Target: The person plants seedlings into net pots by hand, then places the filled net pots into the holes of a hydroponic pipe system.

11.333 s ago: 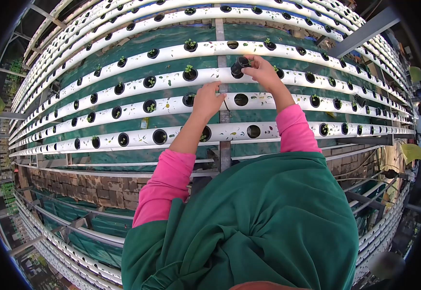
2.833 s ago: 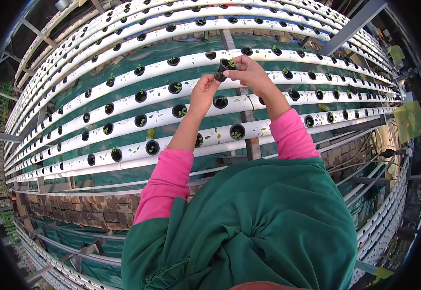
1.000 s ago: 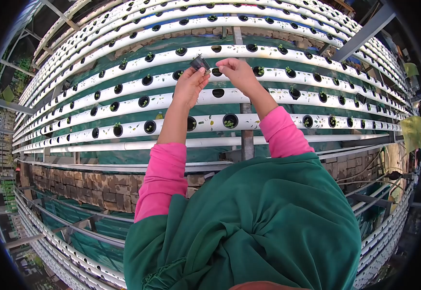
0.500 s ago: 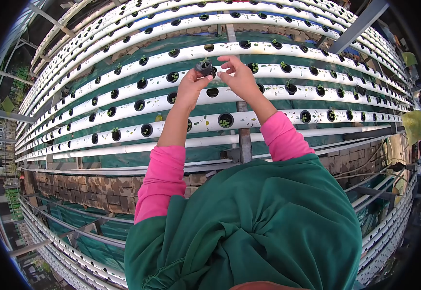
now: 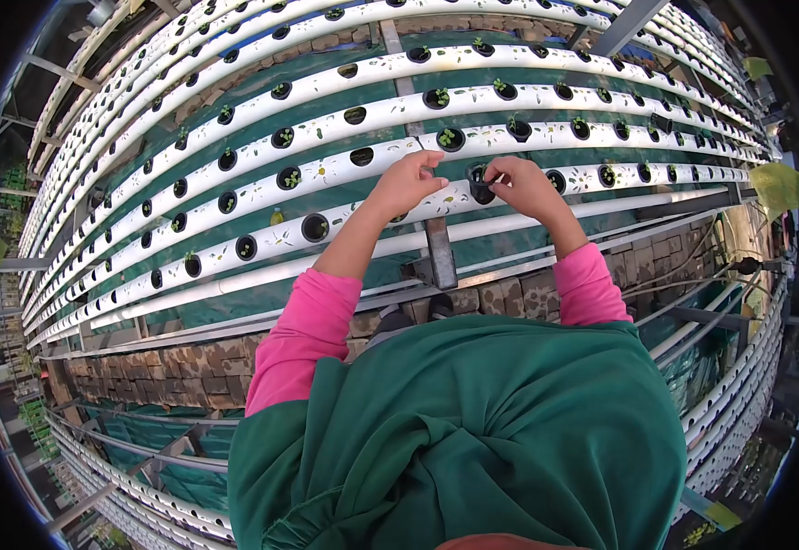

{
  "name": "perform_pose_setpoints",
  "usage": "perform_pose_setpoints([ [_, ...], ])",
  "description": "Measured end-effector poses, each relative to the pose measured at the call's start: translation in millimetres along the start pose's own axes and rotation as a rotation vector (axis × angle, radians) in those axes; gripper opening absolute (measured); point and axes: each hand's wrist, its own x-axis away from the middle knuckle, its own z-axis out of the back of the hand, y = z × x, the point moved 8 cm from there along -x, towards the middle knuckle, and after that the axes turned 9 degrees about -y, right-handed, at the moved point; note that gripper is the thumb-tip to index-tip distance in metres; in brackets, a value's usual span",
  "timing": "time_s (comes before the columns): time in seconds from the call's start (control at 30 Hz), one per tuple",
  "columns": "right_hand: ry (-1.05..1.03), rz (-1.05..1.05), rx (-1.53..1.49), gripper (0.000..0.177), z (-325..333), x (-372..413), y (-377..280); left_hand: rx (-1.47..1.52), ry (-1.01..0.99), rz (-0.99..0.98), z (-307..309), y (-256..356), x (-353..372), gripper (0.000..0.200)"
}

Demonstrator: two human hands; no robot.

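Observation:
A small black net pot (image 5: 479, 183) with a seedling sits at a hole in the lowest white pipe (image 5: 262, 240). My right hand (image 5: 525, 186) grips the pot by its rim. My left hand (image 5: 407, 183) rests on the same pipe just left of the pot, its fingers curled with nothing visible in them. Both arms wear pink sleeves over a green garment (image 5: 473, 431). Neighbouring holes hold other net pots with seedlings (image 5: 449, 138), and some holes (image 5: 361, 156) show no plant.
Several rows of white hydroponic pipes (image 5: 326, 119) curve across the view over a green sheet (image 5: 234, 302). A grey metal support bar (image 5: 438, 257) crosses under the pipes below my hands. Stacked bricks (image 5: 188, 367) lie lower down, with more pipes at the bottom left and right.
The pot was held up between both hands over the upper rows. It has come down to a hole in the lowest pipe, and my right hand has taken it. The view shifted.

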Motion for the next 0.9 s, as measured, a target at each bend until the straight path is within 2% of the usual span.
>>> perform_pose_setpoints([
  [0.1,0.034,0.029,0.126,0.015,-2,9,3,0.027,0.005,0.038,1,-3,-2,0.052],
  [0.17,0.094,0.118,0.287,0.014,-9,8,8,0.151,0.007,0.039,1,-4,-2,0.047],
  [0.27,0.114,0.073,0.377,0.015,-2,8,-4,0.131,0.067,0.055,17,4,8,0.044],
  [0.37,0.126,0.121,0.283,0.016,4,-6,-47,0.206,0.197,0.057,39,-16,14,0.041],
  [0.53,-0.018,0.329,0.224,0.032,-75,-41,-80,0.333,0.368,0.093,62,-30,43,0.035],
  [0.6,-0.046,0.396,0.370,0.046,-112,-46,-86,0.343,0.406,0.097,66,-34,56,0.035],
  [0.7,-0.172,0.344,0.345,0.051,-128,-63,-81,0.381,0.447,0.095,71,-40,76,0.036],
  [0.73,-0.127,0.384,0.213,0.052,-121,-68,-80,0.422,0.475,0.112,72,-42,84,0.035],
  [0.77,-0.137,0.391,0.213,0.052,-118,-73,-77,0.465,0.501,0.128,70,-43,91,0.034],
  [0.83,-0.333,0.177,-0.253,0.046,-106,-85,-69,0.487,0.506,0.138,66,-45,100,0.035],
  [0.87,-0.372,0.123,-0.352,0.041,-99,-87,-69,0.504,0.500,0.145,64,-45,102,0.037],
  [0.9,-0.343,0.179,-0.374,0.041,-89,-92,-76,0.506,0.507,0.143,63,-44,103,0.037],
])
